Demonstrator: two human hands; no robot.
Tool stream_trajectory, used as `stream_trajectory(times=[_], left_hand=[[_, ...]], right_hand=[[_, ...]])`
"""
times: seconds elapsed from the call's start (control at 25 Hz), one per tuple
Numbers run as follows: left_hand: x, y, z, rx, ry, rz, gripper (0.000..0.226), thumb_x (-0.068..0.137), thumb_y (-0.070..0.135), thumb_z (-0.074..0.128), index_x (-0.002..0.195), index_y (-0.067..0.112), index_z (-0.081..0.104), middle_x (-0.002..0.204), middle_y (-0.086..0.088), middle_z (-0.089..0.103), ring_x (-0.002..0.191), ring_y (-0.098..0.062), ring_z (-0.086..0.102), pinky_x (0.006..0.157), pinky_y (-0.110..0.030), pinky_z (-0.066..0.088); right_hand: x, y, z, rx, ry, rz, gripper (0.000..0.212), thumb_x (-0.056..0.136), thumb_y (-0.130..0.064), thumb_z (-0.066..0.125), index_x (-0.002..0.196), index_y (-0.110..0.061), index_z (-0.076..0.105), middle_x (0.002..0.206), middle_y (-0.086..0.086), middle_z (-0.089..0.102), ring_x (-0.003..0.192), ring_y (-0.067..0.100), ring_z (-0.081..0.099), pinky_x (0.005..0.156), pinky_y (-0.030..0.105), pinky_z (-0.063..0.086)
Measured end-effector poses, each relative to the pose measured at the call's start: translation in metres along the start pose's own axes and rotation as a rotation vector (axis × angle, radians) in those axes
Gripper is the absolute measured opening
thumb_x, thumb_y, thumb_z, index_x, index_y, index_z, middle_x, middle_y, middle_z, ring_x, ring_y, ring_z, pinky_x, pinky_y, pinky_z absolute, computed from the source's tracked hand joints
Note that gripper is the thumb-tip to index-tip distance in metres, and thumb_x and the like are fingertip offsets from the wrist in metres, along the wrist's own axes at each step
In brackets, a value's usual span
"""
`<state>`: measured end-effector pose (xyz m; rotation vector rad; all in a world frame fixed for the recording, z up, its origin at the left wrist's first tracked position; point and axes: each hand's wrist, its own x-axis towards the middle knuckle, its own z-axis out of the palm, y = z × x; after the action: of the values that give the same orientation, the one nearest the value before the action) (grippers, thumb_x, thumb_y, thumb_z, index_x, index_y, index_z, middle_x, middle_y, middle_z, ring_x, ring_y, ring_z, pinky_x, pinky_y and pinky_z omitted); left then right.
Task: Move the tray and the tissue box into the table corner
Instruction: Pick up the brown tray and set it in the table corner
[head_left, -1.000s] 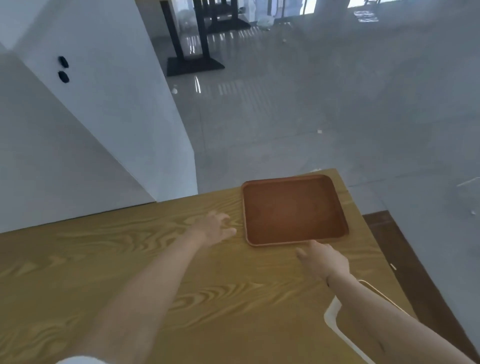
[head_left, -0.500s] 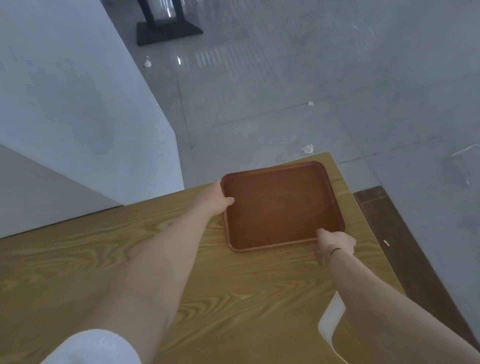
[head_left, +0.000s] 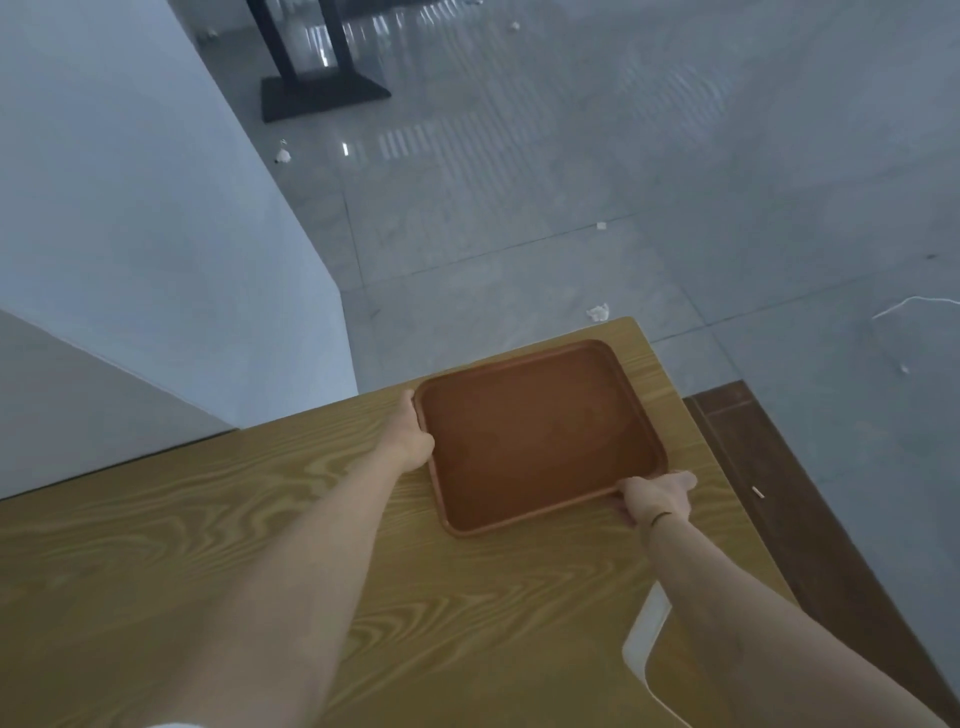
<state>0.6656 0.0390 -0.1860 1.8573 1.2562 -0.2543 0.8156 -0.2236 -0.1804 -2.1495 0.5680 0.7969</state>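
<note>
A flat brown tray (head_left: 535, 436) lies on the wooden table (head_left: 260, 545) at its far right corner, nothing on it. My left hand (head_left: 410, 439) grips the tray's left rim near the far corner. At the tray's near right corner my right hand (head_left: 655, 498) is closed on the rim. No tissue box is in view.
The table's right edge runs close to the tray, with grey tiled floor beyond. A white chair back (head_left: 644, 634) shows under my right forearm. A white wall corner (head_left: 291, 312) stands at the table's far left. A black table base (head_left: 322, 93) is far off.
Both hands went from reaching with spread fingers to gripping the tray's rim, left hand on the left side, right hand at the near right corner. The camera tilted down and closer.
</note>
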Motion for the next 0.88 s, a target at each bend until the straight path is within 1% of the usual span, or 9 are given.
stream_trajectory(times=[0.08, 0.16, 0.24, 0.32, 0.4, 0.52, 0.56, 0.76, 0.88], left_hand=[[-0.017, -0.010, -0.008, -0.060, 0.005, -0.013, 0.081, 0.084, -0.009, 0.052, 0.152, 0.022, 0.020, 0.119, -0.013, 0.062, 0.103, -0.034, 0.063, 0.088, -0.046, 0.055], [-0.035, -0.023, -0.018, -0.115, 0.048, -0.016, 0.082, 0.084, -0.011, 0.049, 0.152, 0.023, 0.019, 0.121, -0.017, 0.061, 0.105, -0.038, 0.063, 0.092, -0.050, 0.054], [-0.055, -0.039, -0.033, -0.157, 0.097, -0.016, 0.079, 0.083, -0.010, 0.047, 0.149, 0.025, 0.022, 0.114, -0.015, 0.063, 0.101, -0.037, 0.064, 0.089, -0.049, 0.055], [-0.072, -0.052, -0.047, -0.205, 0.148, -0.006, 0.077, 0.083, -0.009, 0.046, 0.148, 0.027, 0.027, 0.102, -0.007, 0.063, 0.093, -0.032, 0.064, 0.082, -0.042, 0.055], [-0.092, -0.065, -0.062, -0.251, 0.210, 0.021, 0.075, 0.081, -0.009, 0.046, 0.145, 0.029, 0.032, 0.097, -0.001, 0.061, 0.090, -0.026, 0.062, 0.079, -0.037, 0.054], [-0.120, -0.082, -0.079, -0.262, 0.252, 0.090, 0.076, 0.081, -0.010, 0.048, 0.143, 0.031, 0.034, 0.098, -0.001, 0.062, 0.089, -0.025, 0.064, 0.082, -0.044, 0.057], [-0.129, -0.088, -0.084, -0.270, 0.248, 0.112, 0.078, 0.082, -0.010, 0.051, 0.145, 0.032, 0.032, 0.096, -0.003, 0.062, 0.087, -0.027, 0.066, 0.081, -0.047, 0.058], [-0.174, -0.114, -0.102, -0.300, 0.259, 0.199, 0.080, 0.087, -0.004, 0.061, 0.148, 0.037, 0.027, 0.088, -0.011, 0.063, 0.075, -0.030, 0.070, 0.072, -0.050, 0.062], [-0.208, -0.132, -0.107, -0.344, 0.299, 0.238, 0.079, 0.088, -0.006, 0.061, 0.148, 0.035, 0.030, 0.091, -0.013, 0.061, 0.077, -0.031, 0.070, 0.070, -0.051, 0.062]], right_hand=[[-0.015, 0.000, -0.001, -0.010, -0.019, -0.021, 0.053, 0.087, 0.003, 0.059, 0.130, -0.011, 0.031, 0.116, 0.030, 0.060, 0.095, 0.043, 0.068, 0.086, 0.058, 0.058], [-0.035, 0.001, 0.001, -0.011, -0.039, -0.050, 0.053, 0.086, 0.004, 0.058, 0.129, -0.010, 0.030, 0.118, 0.030, 0.058, 0.098, 0.043, 0.066, 0.088, 0.058, 0.057], [-0.060, 0.004, 0.004, -0.007, -0.058, -0.094, 0.050, 0.086, 0.005, 0.055, 0.126, -0.008, 0.029, 0.118, 0.032, 0.057, 0.100, 0.044, 0.065, 0.091, 0.059, 0.055], [-0.083, 0.007, 0.006, 0.011, -0.079, -0.145, 0.049, 0.085, 0.007, 0.054, 0.124, -0.009, 0.029, 0.115, 0.031, 0.056, 0.096, 0.043, 0.065, 0.089, 0.058, 0.056], [-0.108, 0.014, 0.005, 0.072, -0.123, -0.198, 0.051, 0.085, 0.009, 0.057, 0.122, -0.013, 0.030, 0.111, 0.029, 0.059, 0.086, 0.039, 0.070, 0.081, 0.053, 0.060], [-0.137, 0.033, 0.000, 0.153, -0.127, -0.278, 0.055, 0.084, 0.009, 0.062, 0.120, -0.016, 0.029, 0.102, 0.024, 0.064, 0.066, 0.027, 0.073, 0.059, 0.034, 0.060], [-0.146, 0.040, -0.001, 0.171, -0.118, -0.304, 0.055, 0.083, 0.008, 0.064, 0.119, -0.017, 0.030, 0.100, 0.024, 0.066, 0.062, 0.024, 0.073, 0.057, 0.032, 0.058], [-0.178, 0.073, -0.011, 0.255, -0.097, -0.386, 0.056, 0.078, 0.005, 0.072, 0.116, -0.015, 0.035, 0.088, 0.017, 0.066, 0.061, 0.027, 0.073, 0.070, 0.045, 0.064], [-0.196, 0.096, -0.016, 0.284, -0.113, -0.427, 0.055, 0.079, 0.001, 0.074, 0.115, -0.018, 0.037, 0.084, 0.016, 0.068, 0.059, 0.025, 0.074, 0.069, 0.045, 0.064]])
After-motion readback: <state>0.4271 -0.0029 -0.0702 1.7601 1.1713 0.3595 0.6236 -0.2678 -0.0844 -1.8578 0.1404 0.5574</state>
